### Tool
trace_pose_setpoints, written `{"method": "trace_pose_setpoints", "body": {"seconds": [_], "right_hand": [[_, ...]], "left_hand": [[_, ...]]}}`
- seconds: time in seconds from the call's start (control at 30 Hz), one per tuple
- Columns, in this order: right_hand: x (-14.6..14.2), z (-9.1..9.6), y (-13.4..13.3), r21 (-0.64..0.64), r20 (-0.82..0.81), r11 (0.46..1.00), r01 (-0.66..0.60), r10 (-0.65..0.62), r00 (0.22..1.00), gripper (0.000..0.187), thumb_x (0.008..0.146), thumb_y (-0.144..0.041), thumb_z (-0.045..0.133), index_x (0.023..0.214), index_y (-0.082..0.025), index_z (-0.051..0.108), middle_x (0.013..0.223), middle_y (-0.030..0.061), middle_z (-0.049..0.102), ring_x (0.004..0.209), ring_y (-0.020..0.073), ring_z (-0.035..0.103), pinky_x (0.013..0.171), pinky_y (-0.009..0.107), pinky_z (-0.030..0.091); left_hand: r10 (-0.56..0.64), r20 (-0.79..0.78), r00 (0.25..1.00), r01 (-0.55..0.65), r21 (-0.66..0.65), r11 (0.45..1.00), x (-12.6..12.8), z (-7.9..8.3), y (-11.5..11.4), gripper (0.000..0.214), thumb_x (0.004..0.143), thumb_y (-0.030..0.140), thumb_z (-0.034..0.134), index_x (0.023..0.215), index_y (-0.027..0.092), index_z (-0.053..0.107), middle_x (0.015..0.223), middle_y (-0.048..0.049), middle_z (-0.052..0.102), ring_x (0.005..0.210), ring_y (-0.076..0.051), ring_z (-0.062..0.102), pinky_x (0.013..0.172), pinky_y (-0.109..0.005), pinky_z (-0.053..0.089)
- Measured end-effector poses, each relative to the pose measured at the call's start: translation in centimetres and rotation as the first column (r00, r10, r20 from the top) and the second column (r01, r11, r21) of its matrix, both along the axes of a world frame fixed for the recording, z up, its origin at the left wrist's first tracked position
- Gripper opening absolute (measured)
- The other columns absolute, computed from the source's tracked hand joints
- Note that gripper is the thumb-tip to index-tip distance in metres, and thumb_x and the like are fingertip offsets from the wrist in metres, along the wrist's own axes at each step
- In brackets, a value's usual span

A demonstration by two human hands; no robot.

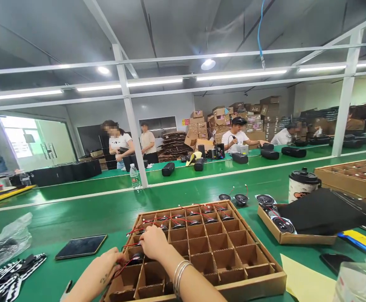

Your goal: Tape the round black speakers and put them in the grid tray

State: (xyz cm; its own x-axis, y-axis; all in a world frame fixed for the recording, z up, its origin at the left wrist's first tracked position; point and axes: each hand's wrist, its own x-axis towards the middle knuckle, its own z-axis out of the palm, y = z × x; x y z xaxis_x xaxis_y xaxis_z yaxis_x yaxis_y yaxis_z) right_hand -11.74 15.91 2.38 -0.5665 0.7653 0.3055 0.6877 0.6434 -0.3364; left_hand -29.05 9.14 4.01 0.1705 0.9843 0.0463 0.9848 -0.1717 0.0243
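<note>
My left hand [103,268] sits at the near left corner of a cardboard divider tray [252,287], its fingertips pinching a red wire [120,268] beside a small black speaker [136,259]. My right hand [153,243] rests above the tray's left compartments, fingers curled down, with silver bangles on the wrist. Further back, several speakers with red wires fill the far rows. Most near compartments show bare cardboard. Two loose speakers [241,199] lie beyond the tray, and larger ones sit in a shallow cardboard box [296,239] to the right.
The green workbench [76,218] holds a dark tablet [81,246], a plastic bag [5,243], a lidded paper cup [301,186], a black pouch [324,212] and a plastic bottle [359,281]. Across the aisle, several people work at another green bench among black portable speakers, with stacked cartons behind.
</note>
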Motion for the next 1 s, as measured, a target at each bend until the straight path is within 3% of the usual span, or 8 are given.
{"method": "trace_pose_setpoints", "body": {"seconds": [0.17,0.37,0.47,0.57,0.67,0.8,0.9,1.0], "right_hand": [[-2.5,-0.4,0.3,-0.014,0.003,0.997,0.082,-0.082,0.997,0.028,0.083,-0.038,0.055,0.092,-0.015,0.07,0.096,0.0131,0.064,0.103,0.0284,0.051,0.088,0.043,0.04],[-3.4,-1.6,1.6,-0.039,-0.071,0.998,0.055,-0.058,0.996,0.019,0.081,-0.032,0.058,0.086,-0.017,0.07,0.092,0.0105,0.065,0.098,0.0269,0.054,0.087,0.042,0.04],[-3.2,-2.3,2.1,-0.05,-0.161,0.998,0.043,-0.051,0.986,0.013,0.081,-0.023,0.058,0.082,-0.015,0.068,0.092,0.0086,0.064,0.094,0.0232,0.056,0.085,0.04,0.041],[-2.9,-2.1,2.0,-0.071,-0.314,0.992,0.102,-0.119,0.942,0.011,0.082,-0.016,0.056,0.077,-0.012,0.065,0.089,0.0079,0.063,0.089,0.0213,0.056,0.079,0.036,0.043],[-2.4,0.0,1.3,-0.048,-0.51,0.984,0.172,-0.173,0.843,0.015,0.084,-0.012,0.05,0.075,-0.013,0.061,0.088,0.008,0.061,0.091,0.0216,0.054,0.079,0.034,0.042],[-0.5,5.0,-0.6,0.012,-0.728,0.971,0.239,-0.155,0.668,0.02,0.091,-0.012,0.034,0.084,-0.015,0.053,0.091,0.0073,0.055,0.087,0.0177,0.052,0.078,0.029,0.04],[2.3,7.9,-2.3,0.045,-0.812,0.966,0.256,-0.114,0.573,0.018,0.093,-0.018,0.032,0.087,-0.017,0.049,0.092,0.0049,0.054,0.087,0.0163,0.052,0.079,0.028,0.04],[5.9,8.2,-4.3,0.031,-0.853,0.959,0.282,-0.122,0.508,0.021,0.093,-0.022,0.029,0.085,-0.018,0.047,0.085,0.0025,0.055,0.081,0.0143,0.054,0.076,0.026,0.041]], "left_hand": [[-0.11,0.132,0.985,0.117,-0.043,0.992,-0.1,0.0,0.6,0.018,0.063,0.018,0.047,0.073,0.021,0.062,0.08,-0.0007,0.061,0.073,-0.015,0.056,0.066,-0.021,0.039],[-0.179,0.284,0.942,0.177,0.034,0.984,0.0,-1.3,1.9,0.033,0.081,0.043,0.039,0.082,0.021,0.064,0.084,-0.0031,0.066,0.078,-0.018,0.059,0.072,-0.024,0.042],[-0.19,0.35,0.917,0.171,0.086,0.982,-0.1,-2.3,2.3,0.029,0.079,0.043,0.043,0.087,0.025,0.065,0.088,-0.0008,0.067,0.082,-0.017,0.06,0.075,-0.023,0.043],[-0.192,0.386,0.902,0.139,0.162,0.977,0.3,-2.9,2.6,0.028,0.076,0.045,0.046,0.072,0.026,0.065,0.077,0.0007,0.067,0.075,-0.017,0.06,0.07,-0.024,0.045],[-0.137,0.44,0.888,0.0,0.297,0.955,0.9,-2.2,3.0,0.042,0.073,0.057,0.04,0.064,0.023,0.062,0.073,-0.0037,0.066,0.074,-0.02,0.061,0.074,-0.029,0.047],[-0.074,0.547,0.834,-0.215,0.446,0.869,2.3,1.1,2.8,0.063,0.072,0.069,0.026,0.077,0.017,0.06,0.095,-0.0134,0.065,0.09,-0.027,0.06,0.083,-0.039,0.046],[-0.143,0.583,0.8,-0.181,0.46,0.869,4.1,3.2,0.7,0.057,0.076,0.066,0.027,0.091,0.02,0.059,0.102,-0.0063,0.064,0.095,-0.021,0.059,0.085,-0.032,0.046],[-0.267,0.588,0.764,-0.107,0.524,0.845,6.4,2.7,-2.3,0.046,0.08,0.059,0.035,0.093,0.022,0.059,0.101,-0.0016,0.065,0.094,-0.019,0.059,0.089,-0.031,0.045]]}}
